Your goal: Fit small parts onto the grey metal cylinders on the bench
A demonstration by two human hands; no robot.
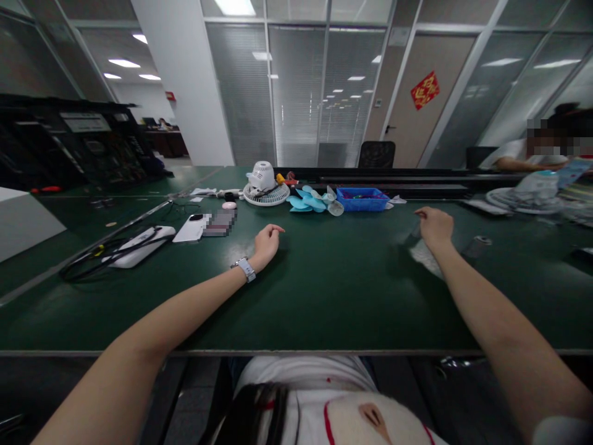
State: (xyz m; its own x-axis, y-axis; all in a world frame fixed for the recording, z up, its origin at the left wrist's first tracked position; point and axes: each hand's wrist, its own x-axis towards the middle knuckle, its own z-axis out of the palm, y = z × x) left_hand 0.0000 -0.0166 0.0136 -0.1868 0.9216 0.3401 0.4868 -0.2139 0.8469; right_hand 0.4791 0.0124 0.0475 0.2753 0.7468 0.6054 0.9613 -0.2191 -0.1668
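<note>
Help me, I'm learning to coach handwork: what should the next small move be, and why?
Probably lower the right hand slightly towards the blurred, whitish, flat-looking item on the green tabletop: that item is nearest, while the left hand looks empty. Whether the right fingers hold something is unclear.

Relative to the blue basket [362, 199], open tabletop [333, 278] stretches from just in front of it to the near edge. The blue fan blades [308, 199] block its left side; a small cylinder [478, 246] obstructs the nearer right.
</note>
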